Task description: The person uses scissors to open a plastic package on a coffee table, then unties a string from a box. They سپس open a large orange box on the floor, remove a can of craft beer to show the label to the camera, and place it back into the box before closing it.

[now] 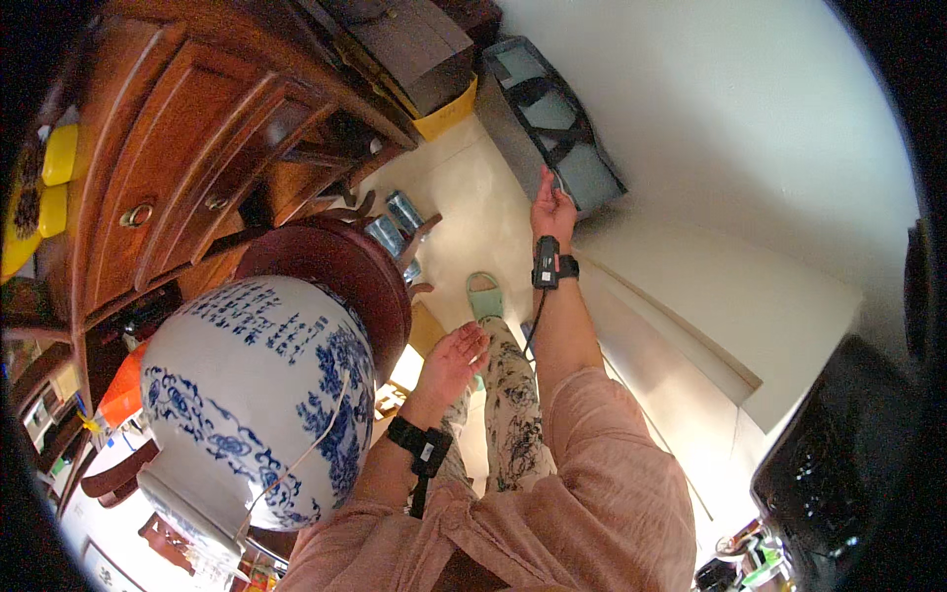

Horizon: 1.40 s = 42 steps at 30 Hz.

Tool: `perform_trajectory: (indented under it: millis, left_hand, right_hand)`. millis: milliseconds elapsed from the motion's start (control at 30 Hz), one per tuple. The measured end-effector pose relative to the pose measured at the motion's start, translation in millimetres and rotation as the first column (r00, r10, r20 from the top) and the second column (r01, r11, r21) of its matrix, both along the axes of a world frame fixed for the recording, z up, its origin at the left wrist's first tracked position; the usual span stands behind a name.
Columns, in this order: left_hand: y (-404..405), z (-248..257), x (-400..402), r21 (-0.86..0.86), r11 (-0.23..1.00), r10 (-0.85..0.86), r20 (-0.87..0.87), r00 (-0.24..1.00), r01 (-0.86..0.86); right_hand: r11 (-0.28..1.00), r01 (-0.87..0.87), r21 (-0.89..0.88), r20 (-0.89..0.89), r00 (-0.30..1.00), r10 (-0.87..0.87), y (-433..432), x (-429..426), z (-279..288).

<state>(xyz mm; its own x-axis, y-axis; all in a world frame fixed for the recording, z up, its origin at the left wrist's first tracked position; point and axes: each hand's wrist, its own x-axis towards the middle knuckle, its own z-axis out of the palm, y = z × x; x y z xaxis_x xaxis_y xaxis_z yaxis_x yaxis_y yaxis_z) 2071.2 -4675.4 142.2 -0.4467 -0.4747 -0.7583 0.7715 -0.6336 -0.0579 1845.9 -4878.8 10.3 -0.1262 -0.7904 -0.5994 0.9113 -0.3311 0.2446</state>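
My right hand (553, 211) reaches forward to the near edge of a grey, open-topped bag or box (510, 137) with a black rim. A thin pale strip shows beside its fingertips; whether the fingers grip the strip or the edge cannot be told. Pale grey-blue contents and dark bands are visible inside the bag. My left hand (457, 359) hangs in front of my body, palm partly up, with nothing in it. Left of that hand stands a large blue-and-white porcelain vase (244, 399), painted with flowers and writing, a thin cord running across it.
A round dark red wooden stand (333, 274) is beside the vase. Wooden cabinets (170, 163) line the left. Dark boxes (414, 52) with a yellow base stand ahead. Blue-wrapped packs (388, 229) lie on the floor. A white wall (703, 111) and a pale ledge (740, 274) bound the right.
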Motion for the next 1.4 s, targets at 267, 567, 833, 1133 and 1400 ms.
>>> perform_trajectory:
  millis: [267,567,833,1133,1400]
  left_hand:
    - [9.7,39.7,-2.2,-0.057,0.997,-0.056,-0.036,0.998,0.054]
    - [7.7,110.6,-7.4,-0.103,0.990,-0.107,-0.072,0.992,0.100]
    - [1.6,158.3,-6.9,-0.196,0.963,-0.198,-0.042,0.979,0.186]
    - [2.3,197.1,0.3,-0.211,0.957,-0.209,-0.023,0.978,0.200]
    - [2.7,213.7,0.1,-0.304,0.938,-0.183,-0.031,0.983,0.166]
  right_hand:
    - [1.000,0.004,0.022,-0.292,0.956,0.003,15.7,12.7,113.7]
    - [0.996,0.056,0.064,-0.505,0.863,-0.016,25.8,26.0,253.4]
    - [0.990,0.137,0.013,-0.643,0.760,-0.097,28.3,55.3,363.3]
    - [0.997,0.075,-0.009,-0.720,0.691,-0.059,23.1,78.1,443.7]
    - [0.999,-0.017,-0.033,-0.727,0.686,-0.012,4.8,115.9,500.5]
